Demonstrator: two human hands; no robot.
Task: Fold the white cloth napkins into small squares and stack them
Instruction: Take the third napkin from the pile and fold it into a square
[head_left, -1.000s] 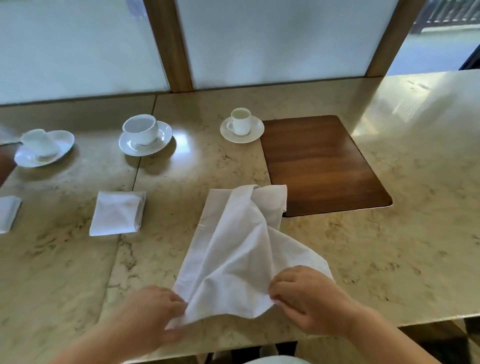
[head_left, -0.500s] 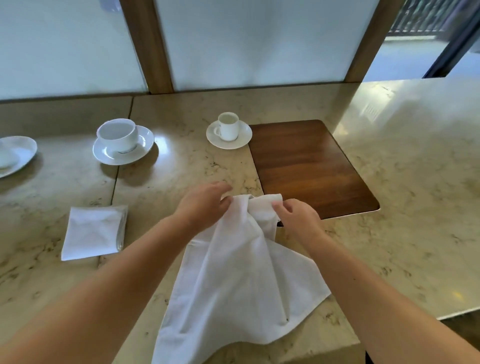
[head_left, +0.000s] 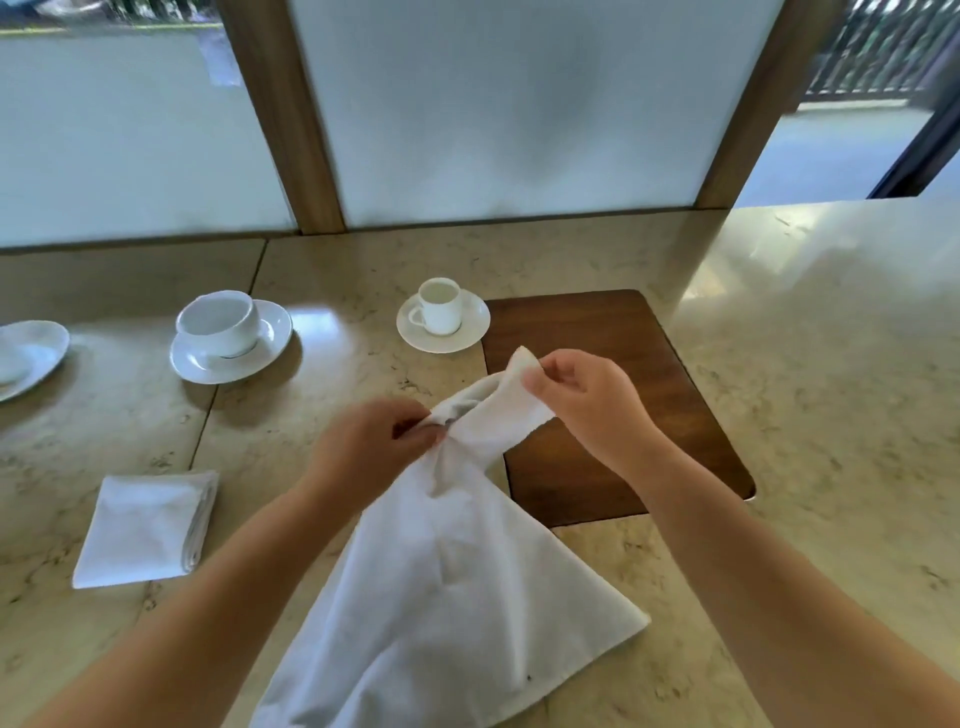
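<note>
One folded napkin (head_left: 145, 527) lay finished on the surface (head_left: 810, 364); both hands, left (head_left: 371, 447) and right (head_left: 587, 400), held pinched grips on the unfolded napkin's (head_left: 447, 597) raised far edge; folding remained.

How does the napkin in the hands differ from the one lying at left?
The held napkin is unfolded and bunched at its top, pinched by the left hand and right hand; the left napkin is a folded square, lying flat and untouched. The held one spreads far wider. Both are white cloth.
</note>
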